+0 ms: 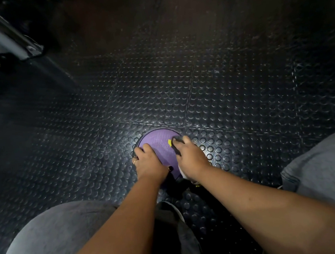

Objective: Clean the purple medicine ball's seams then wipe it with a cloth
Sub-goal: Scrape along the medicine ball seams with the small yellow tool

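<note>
The purple medicine ball (160, 145) sits on the black studded rubber floor, brightly lit, with a small yellow mark on its right side. My left hand (147, 161) lies on the ball's left side, fingers curved over its edge, a ring on one finger. My right hand (189, 155) is on the ball's right side and grips a dark cloth (177, 144) pressed against the surface beside the yellow mark. The near part of the ball is hidden behind my wrists.
My knees in grey trousers frame the view at lower left (50, 238) and right (323, 163). A grey metal frame leg (7, 37) slants across the upper left corner. Something white (184, 174) peeks out under my right wrist. The floor beyond is dim.
</note>
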Available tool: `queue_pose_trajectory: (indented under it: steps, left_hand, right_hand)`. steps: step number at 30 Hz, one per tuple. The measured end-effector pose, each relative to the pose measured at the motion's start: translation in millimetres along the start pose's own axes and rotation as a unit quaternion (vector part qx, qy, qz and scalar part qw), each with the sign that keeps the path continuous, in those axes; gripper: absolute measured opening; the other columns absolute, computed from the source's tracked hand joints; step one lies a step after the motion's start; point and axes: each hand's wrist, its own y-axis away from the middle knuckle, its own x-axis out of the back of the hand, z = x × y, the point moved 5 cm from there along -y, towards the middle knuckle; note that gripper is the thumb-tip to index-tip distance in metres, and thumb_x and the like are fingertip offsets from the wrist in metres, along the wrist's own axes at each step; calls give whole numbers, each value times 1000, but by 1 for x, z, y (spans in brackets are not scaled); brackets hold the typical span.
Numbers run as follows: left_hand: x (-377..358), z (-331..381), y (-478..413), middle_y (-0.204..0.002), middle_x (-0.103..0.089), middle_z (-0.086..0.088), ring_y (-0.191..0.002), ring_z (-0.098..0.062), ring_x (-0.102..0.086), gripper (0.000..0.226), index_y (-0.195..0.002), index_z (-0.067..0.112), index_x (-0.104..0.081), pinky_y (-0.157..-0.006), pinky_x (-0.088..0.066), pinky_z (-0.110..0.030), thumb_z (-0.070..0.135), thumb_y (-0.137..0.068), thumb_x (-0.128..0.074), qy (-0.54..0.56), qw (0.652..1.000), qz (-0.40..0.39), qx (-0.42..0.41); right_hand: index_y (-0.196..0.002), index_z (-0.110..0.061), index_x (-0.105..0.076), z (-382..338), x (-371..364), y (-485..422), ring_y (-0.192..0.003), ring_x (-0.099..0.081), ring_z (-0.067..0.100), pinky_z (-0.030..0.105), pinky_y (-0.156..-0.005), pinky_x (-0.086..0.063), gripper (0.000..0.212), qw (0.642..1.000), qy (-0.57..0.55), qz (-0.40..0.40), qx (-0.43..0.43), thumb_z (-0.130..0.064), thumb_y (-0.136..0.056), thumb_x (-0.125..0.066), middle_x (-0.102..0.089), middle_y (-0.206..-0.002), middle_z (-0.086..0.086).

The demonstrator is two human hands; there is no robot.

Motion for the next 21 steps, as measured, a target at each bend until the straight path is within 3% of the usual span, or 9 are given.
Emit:
queue_pose_trajectory:
  steps: [6, 10, 12, 14, 18, 21]
  left_hand:
    - [-4, 2, 4, -141, -24, -16, -135, -44, -29, 96, -137, 5, -24, -111, -33, -47, 41, -73, -85, 0, 1000, 6, -11]
    - [-1, 5, 0, -142, -24, -16, -136, -45, -29, 92, -135, 6, -27, -111, -35, -51, 38, -73, -87, 23, 1000, 2, -5]
    - [2, 5, -5, -141, -25, -16, -136, -45, -29, 93, -134, 7, -28, -111, -34, -51, 38, -71, -89, 24, 1000, -2, -6]
    - [2, 4, -5, -141, -24, -15, -135, -45, -30, 94, -133, 8, -27, -111, -34, -49, 37, -69, -90, 15, 1000, -10, -4]
    - [-1, 7, 5, -141, -22, -14, -135, -45, -29, 97, -134, 8, -26, -109, -37, -47, 37, -68, -91, -31, 999, -12, -32]
    - [-1, 7, 8, -141, -22, -13, -134, -43, -29, 98, -136, 9, -26, -108, -37, -46, 37, -68, -90, -45, 997, -6, -55]
  right_hand:
    - [-146, -34, -34, 32, -6, 21, -99, -60, 31, 37, -86, -52, 60, 998, 41, -35, -11, -14, -92, -52, -35, -135, -1]
    - [-144, -28, -33, 84, -16, 50, -112, -56, 34, 39, -95, -47, 54, 978, 109, -149, -93, -12, -94, -45, -36, -143, 9]
    - [-141, -21, -40, 102, -17, 61, -112, -56, 35, 41, -97, -47, 47, 973, 67, -122, -182, -11, -95, -41, -39, -141, 14]
    - [-137, -19, -47, 97, -11, 51, -106, -57, 33, 41, -96, -47, 45, 977, 18, -52, -204, -7, -94, -40, -41, -137, 12]
    - [-140, -30, -48, 59, 24, 5, -106, -56, 30, 35, -92, -46, 50, 984, -70, 71, -148, -10, -95, -48, -39, -139, 3]
    - [-140, -39, -46, 28, 26, -15, -106, -56, 29, 33, -88, -47, 54, 996, -28, 46, -77, -12, -94, -49, -36, -140, -4]
